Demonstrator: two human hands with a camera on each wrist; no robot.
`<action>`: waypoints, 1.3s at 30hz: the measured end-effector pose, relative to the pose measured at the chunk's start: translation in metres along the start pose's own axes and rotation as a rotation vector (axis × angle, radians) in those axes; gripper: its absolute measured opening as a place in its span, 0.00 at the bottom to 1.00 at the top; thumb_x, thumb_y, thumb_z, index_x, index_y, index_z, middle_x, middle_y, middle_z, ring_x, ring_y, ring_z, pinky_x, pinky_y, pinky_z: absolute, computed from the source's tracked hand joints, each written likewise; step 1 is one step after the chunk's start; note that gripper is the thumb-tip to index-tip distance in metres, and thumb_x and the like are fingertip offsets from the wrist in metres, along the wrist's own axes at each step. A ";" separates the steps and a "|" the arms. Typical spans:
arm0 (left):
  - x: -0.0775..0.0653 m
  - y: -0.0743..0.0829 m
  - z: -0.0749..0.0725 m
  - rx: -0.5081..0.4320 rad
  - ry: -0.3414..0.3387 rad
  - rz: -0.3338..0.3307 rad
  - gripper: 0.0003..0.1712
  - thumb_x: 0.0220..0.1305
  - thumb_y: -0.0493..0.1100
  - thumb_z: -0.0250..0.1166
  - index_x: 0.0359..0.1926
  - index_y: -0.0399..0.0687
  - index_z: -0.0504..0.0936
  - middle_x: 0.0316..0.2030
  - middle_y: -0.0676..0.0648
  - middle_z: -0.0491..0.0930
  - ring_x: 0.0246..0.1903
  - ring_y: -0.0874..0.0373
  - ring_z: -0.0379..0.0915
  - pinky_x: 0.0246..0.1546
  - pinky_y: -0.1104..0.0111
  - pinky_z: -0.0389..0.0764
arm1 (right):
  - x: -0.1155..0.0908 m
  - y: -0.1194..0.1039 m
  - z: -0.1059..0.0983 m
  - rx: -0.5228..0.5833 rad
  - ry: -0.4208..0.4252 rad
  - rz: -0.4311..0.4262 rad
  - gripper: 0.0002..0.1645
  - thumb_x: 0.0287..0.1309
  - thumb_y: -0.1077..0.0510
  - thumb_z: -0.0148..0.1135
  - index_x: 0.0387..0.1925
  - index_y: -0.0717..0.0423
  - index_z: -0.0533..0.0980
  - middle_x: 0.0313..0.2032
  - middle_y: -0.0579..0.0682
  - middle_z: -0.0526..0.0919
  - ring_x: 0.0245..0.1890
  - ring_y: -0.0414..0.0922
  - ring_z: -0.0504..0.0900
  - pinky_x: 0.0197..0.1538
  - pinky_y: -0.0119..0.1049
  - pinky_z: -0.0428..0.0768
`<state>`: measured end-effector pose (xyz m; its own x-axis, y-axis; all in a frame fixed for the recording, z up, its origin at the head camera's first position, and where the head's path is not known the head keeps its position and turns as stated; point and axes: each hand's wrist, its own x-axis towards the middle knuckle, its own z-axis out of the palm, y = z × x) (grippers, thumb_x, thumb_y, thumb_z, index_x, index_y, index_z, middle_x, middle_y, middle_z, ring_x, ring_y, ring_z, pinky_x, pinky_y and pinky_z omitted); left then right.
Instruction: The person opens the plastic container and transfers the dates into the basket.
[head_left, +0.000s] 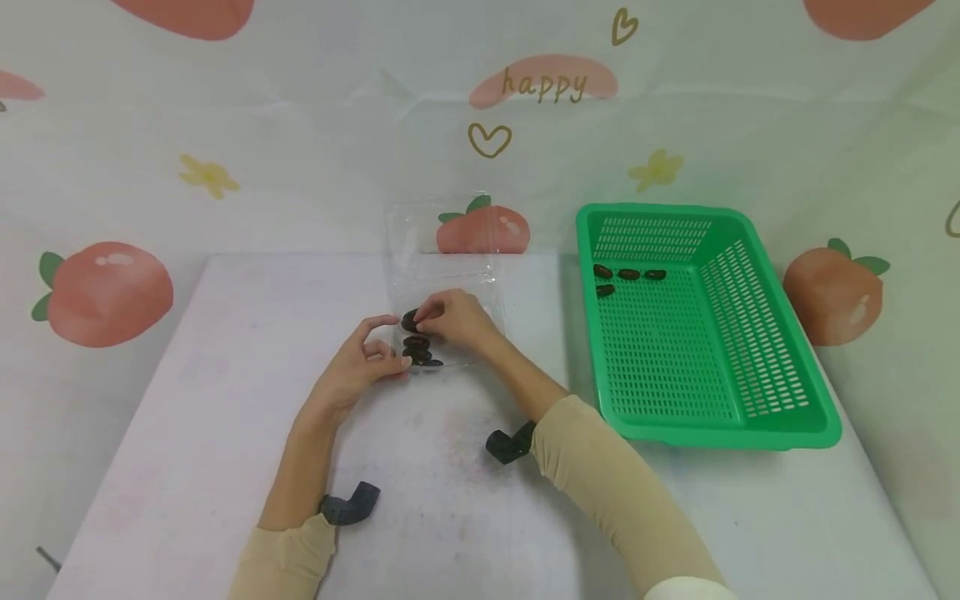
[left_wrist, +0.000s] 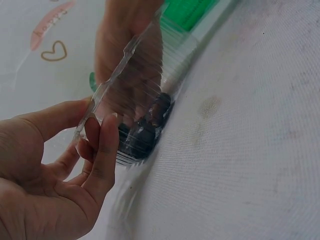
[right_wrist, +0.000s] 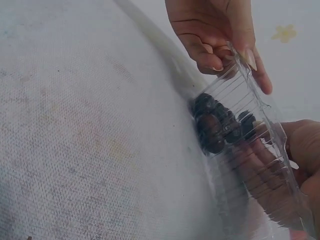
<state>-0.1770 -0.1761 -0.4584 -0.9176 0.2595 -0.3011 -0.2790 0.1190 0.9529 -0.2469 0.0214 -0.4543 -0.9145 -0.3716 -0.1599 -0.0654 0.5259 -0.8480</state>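
Note:
A clear plastic hinged box [head_left: 471, 354] stands on the table with its lid [head_left: 412, 237] raised at the back. Glossy dark-brown dates [head_left: 416, 342] lie along its left side. My left hand [head_left: 348, 367] pinches the box's left front rim between thumb and fingers, as the left wrist view shows. Inside the box, my right hand [head_left: 459, 321] has its thumb and fingertips on a date [head_left: 409, 320] near the back of the row. Through the ribbed wall in the right wrist view, those fingers meet a dark date [right_wrist: 247, 125], partly hidden by plastic glare.
To the right stands a green slotted basket [head_left: 716, 437], with several dates [head_left: 628, 274] in its far left corner. A printed cloth [head_left: 315, 125] hangs behind the white table [head_left: 442, 533]. Both wrists wear black camera mounts [head_left: 352, 505].

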 end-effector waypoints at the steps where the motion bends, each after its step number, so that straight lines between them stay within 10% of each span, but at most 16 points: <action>1: 0.000 0.000 0.000 0.001 0.000 -0.001 0.42 0.62 0.34 0.70 0.72 0.49 0.58 0.25 0.52 0.69 0.35 0.48 0.83 0.44 0.66 0.83 | -0.001 -0.001 -0.001 0.019 0.003 0.004 0.07 0.59 0.60 0.71 0.40 0.56 0.85 0.34 0.48 0.87 0.28 0.39 0.81 0.31 0.28 0.79; 20: 0.001 0.003 -0.002 0.037 0.005 -0.017 0.44 0.62 0.36 0.71 0.73 0.50 0.57 0.25 0.53 0.71 0.35 0.50 0.84 0.45 0.69 0.81 | -0.027 -0.047 -0.048 0.190 -0.011 0.028 0.12 0.62 0.57 0.68 0.47 0.54 0.86 0.42 0.46 0.88 0.40 0.45 0.88 0.47 0.33 0.83; 39: 0.002 0.003 0.004 0.035 -0.004 -0.025 0.44 0.62 0.34 0.70 0.73 0.49 0.57 0.26 0.52 0.69 0.36 0.50 0.83 0.45 0.68 0.82 | -0.067 -0.026 -0.133 0.491 0.034 0.002 0.17 0.64 0.64 0.65 0.53 0.65 0.80 0.49 0.59 0.84 0.45 0.50 0.86 0.52 0.40 0.82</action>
<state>-0.1785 -0.1716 -0.4562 -0.9094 0.2595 -0.3251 -0.2917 0.1592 0.9432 -0.2370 0.1343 -0.3540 -0.9273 -0.3420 -0.1519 0.1247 0.1004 -0.9871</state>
